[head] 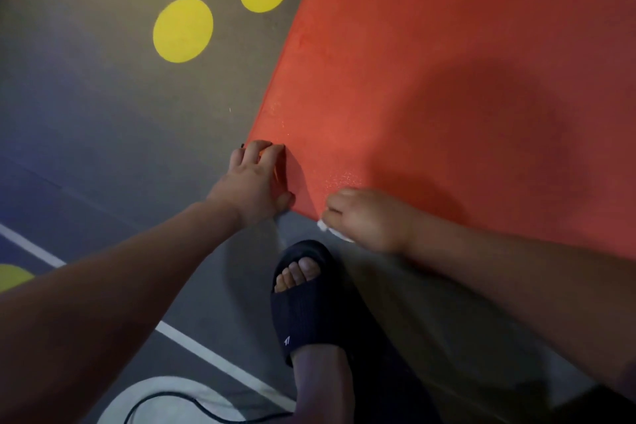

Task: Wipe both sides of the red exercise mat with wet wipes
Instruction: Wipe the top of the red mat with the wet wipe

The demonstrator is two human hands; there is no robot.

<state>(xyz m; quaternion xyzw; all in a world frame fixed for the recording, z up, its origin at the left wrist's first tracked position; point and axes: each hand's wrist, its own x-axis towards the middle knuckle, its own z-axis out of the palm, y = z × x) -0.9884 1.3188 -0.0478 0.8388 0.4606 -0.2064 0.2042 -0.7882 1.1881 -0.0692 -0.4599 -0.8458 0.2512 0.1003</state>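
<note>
Head view, the only one.

- Red mat (447,79) filled the upper right of the frame and lay on the grey floor (103,113). Its near corner sat between the two hands.
- Left hand (256,179) gripped that corner. The fingers curled over the mat's left edge and the thumb pressed at the near tip. A bit of orange edge showed between the fingers.
- Right hand (368,220) was closed into a loose fist around a white wet wipe (330,229), right at the mat's near edge. Only a crumpled bit of the wipe stuck out below the knuckles.
- Couldn't tell whether the wipe touched the mat, or whether the corner was lifted off the floor.
- A soft dark shadow fell on the mat beyond the right hand.
- A foot in a dark slide sandal (303,299) stood on the floor just below both hands, near the mat's edge.
- Floor markings: yellow dots (183,30) left of the mat and a white line (213,354) running diagonally under the left forearm.
- A black cable (192,404) crossed a white patch at bottom centre.
</note>
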